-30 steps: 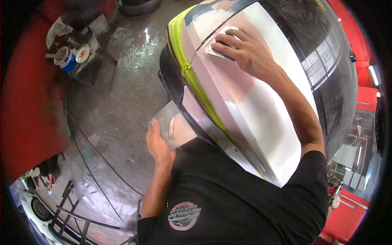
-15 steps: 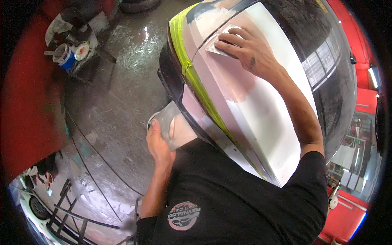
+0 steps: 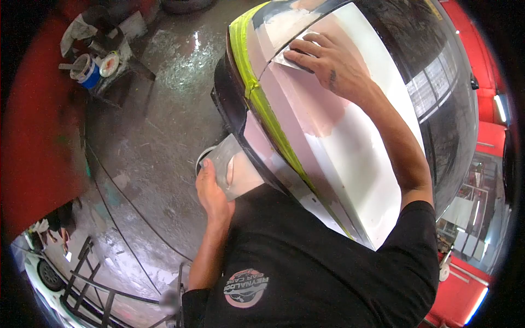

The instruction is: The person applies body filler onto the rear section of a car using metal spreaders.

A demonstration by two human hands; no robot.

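My right hand is closed on a thin pale filler spreader, mostly hidden under the fingers. The spreader lies against the car body panel, at the upper edge of a pinkish filler patch. Lower down, my left hand grips a flat mixing board, thumb on top and fingers hidden beneath. A smear of pale filler sits on that board. Yellow-green masking tape runs along the panel's edge beside the dark trim.
A stand at upper left carries a blue-and-white tub and a round lid. Dark hoses cross the floor. A metal frame stands at lower left, near a white car. The dark rear window lies right of the panel.
My right hand has shifted slightly up and left with the spreader, and less of the spreader shows now. My left hand and the board have hardly moved.
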